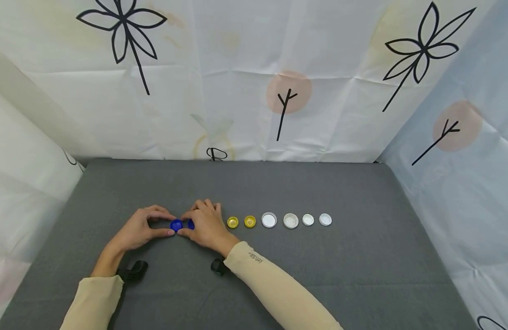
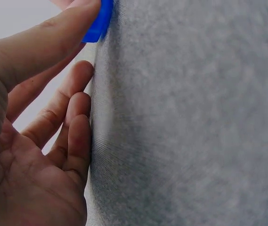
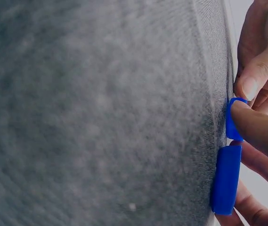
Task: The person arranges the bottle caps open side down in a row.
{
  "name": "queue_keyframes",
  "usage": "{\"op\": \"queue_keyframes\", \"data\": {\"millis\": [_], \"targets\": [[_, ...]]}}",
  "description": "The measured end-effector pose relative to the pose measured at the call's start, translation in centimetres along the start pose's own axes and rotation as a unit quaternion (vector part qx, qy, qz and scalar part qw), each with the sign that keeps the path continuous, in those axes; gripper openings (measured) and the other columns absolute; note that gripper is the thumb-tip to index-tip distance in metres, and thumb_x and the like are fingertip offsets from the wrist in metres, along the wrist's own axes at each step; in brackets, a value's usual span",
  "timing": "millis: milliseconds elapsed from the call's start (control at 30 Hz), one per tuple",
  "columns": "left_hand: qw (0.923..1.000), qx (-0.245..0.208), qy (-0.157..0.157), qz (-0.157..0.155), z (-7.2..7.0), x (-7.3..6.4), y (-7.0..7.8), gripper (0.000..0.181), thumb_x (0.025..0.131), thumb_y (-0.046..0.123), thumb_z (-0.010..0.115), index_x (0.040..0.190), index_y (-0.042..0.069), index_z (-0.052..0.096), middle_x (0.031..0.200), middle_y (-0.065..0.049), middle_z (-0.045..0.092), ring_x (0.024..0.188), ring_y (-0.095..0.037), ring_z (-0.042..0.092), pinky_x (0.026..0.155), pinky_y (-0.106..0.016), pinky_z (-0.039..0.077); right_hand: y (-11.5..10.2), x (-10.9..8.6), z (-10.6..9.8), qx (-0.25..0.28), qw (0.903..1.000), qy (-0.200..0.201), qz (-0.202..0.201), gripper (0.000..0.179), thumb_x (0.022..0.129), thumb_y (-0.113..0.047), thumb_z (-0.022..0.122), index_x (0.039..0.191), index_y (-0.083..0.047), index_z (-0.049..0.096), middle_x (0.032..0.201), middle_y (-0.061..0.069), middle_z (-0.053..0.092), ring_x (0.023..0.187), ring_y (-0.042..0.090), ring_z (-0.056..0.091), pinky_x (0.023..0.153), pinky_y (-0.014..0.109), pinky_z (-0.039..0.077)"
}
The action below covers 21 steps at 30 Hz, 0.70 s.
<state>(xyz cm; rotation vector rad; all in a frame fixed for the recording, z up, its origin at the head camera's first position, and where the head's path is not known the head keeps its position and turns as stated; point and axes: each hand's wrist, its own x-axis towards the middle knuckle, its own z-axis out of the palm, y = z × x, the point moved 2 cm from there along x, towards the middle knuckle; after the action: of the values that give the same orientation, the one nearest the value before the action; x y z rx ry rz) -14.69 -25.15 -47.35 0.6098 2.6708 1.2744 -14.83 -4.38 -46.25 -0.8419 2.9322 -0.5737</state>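
Observation:
In the head view, a small round blue bottle cap (image 1: pixel 176 225) lies on the grey cloth. My left hand (image 1: pixel 143 228) comes to it from the left, with thumb and index finger pinching its rim. From the other side, the thumb and index finger of my right hand (image 1: pixel 208 225) pinch the same cap. A second blue cap (image 1: pixel 190 224) sits just right of it, partly hidden under my right hand. Seen edge-on in the right wrist view, the pinched cap (image 3: pixel 231 127) and the second cap (image 3: pixel 226 180) stand slightly apart. My left thumb touches blue plastic (image 2: pixel 106 19) in the left wrist view.
Rightward along the same row lie two yellow caps (image 1: pixel 232 222) (image 1: pixel 250 222), two larger white caps (image 1: pixel 269 220) (image 1: pixel 290 221) and two smaller white caps (image 1: pixel 308 220) (image 1: pixel 325 219). Printed white cloth (image 1: pixel 237 114) walls the grey table (image 1: pixel 361 256) at the back and sides.

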Motion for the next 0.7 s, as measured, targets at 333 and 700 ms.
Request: {"op": "queue_keyframes", "data": {"millis": [333,700], "targets": [[0.9995,-0.013,0.028,0.0,-0.3,0.2,1.9,0.028,0.085,0.016,0.085,0.111,0.011,0.078,0.107,-0.003,0.073,0.097,-0.022,0.066,0.079,-0.028,0.052,0.5,-0.4,-1.8,0.054,0.9981,0.024,-0.018,0.032,0.094,-0.048,0.071,0.119,-0.029,0.077,0.111,-0.008,0.065,0.105,0.012,0.05,0.092,0.04,0.032],[0.9982,-0.039,0.045,-0.009,1.2,2.6,6.9,0.028,0.087,0.015,0.083,0.113,0.006,0.076,0.107,-0.005,0.074,0.095,-0.024,0.067,0.085,-0.048,0.054,3.5,-2.5,-5.9,0.162,0.9834,0.065,-0.048,0.03,0.094,-0.03,0.076,0.12,-0.016,0.075,0.11,0.001,0.071,0.105,0.018,0.057,0.088,0.04,0.035]]}}
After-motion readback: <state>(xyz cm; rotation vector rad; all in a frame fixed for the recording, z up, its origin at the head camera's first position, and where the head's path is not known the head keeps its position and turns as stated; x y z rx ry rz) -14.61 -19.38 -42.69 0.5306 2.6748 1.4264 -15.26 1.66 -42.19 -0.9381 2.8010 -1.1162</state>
